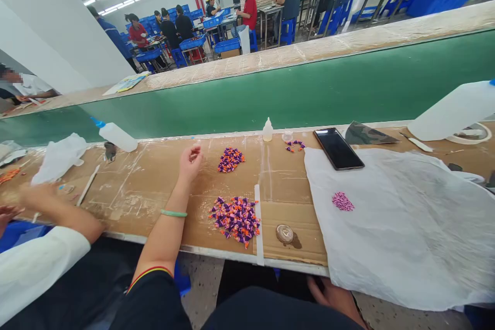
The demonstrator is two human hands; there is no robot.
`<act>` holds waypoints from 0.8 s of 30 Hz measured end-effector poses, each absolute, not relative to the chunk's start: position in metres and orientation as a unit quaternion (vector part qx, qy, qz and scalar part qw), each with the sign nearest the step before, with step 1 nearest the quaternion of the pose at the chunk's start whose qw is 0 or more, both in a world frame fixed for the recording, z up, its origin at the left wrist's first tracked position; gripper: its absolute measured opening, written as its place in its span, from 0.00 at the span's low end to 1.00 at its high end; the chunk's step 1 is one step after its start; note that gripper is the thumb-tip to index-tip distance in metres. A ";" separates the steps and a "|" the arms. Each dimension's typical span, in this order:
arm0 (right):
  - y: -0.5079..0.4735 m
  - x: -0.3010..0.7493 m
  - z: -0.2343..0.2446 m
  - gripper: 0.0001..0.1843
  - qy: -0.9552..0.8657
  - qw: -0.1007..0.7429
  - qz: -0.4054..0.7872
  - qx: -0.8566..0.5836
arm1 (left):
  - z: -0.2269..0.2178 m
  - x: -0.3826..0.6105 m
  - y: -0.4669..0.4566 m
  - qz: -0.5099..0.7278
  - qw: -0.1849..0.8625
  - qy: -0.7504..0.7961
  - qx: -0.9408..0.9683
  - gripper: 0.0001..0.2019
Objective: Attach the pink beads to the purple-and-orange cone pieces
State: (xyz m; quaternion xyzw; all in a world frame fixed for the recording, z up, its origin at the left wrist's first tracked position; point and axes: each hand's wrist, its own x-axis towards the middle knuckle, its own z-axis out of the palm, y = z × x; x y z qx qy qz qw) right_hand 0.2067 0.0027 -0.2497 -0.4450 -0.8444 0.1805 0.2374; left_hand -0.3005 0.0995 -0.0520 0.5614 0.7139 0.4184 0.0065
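Note:
My left hand, a green bangle on its wrist, is over the cardboard-covered table with its fingers curled in. Whatever may be inside the fingers is hidden. Just right of it lies a small pile of purple and orange pieces. A larger pile of the same pieces sits nearer the table edge, beside a white strip. My right hand is low, below the front edge under the white sheet, its fingers mostly hidden. A round disc-like object lies between the larger pile and the sheet.
Pink pieces and a phone rest on the sheet. Behind stand a small dropper bottle and a tilted large bottle. A green barrier runs along the back. At left, a co-worker's blurred arm reaches over the table.

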 end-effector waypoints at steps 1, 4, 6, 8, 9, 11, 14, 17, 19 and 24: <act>0.003 0.207 -0.248 0.22 -0.850 0.229 0.188 -0.435 | -0.053 -0.298 0.090 0.403 0.021 0.717 0.568 0.16; 0.003 0.205 -0.241 0.21 -0.851 0.220 0.197 -0.434 | -0.056 -0.279 0.073 0.346 0.065 0.710 0.610 0.08; 0.001 0.202 -0.237 0.19 -0.846 0.213 0.200 -0.447 | -0.056 -0.266 0.073 0.313 0.078 0.701 0.636 0.05; -0.001 0.199 -0.231 0.19 -0.836 0.207 0.200 -0.467 | -0.053 -0.258 0.079 0.288 0.077 0.696 0.654 0.04; -0.001 0.198 -0.228 0.19 -0.830 0.205 0.199 -0.478 | -0.051 -0.256 0.083 0.276 0.076 0.694 0.661 0.04; -0.002 0.197 -0.222 0.20 -0.821 0.201 0.199 -0.496 | -0.047 -0.255 0.091 0.253 0.074 0.691 0.673 0.04; -0.001 0.196 -0.214 0.21 -0.815 0.202 0.202 -0.503 | -0.042 -0.256 0.098 0.220 0.067 0.689 0.687 0.04; 0.000 0.195 -0.208 0.21 -0.816 0.210 0.213 -0.495 | -0.039 -0.253 0.098 0.194 0.059 0.691 0.694 0.05; 0.001 0.195 -0.206 0.21 -0.817 0.213 0.221 -0.488 | -0.037 -0.249 0.097 0.185 0.056 0.695 0.693 0.06; 0.004 0.195 -0.195 0.21 -0.815 0.206 0.243 -0.483 | -0.027 -0.238 0.089 0.224 0.052 0.707 0.668 0.10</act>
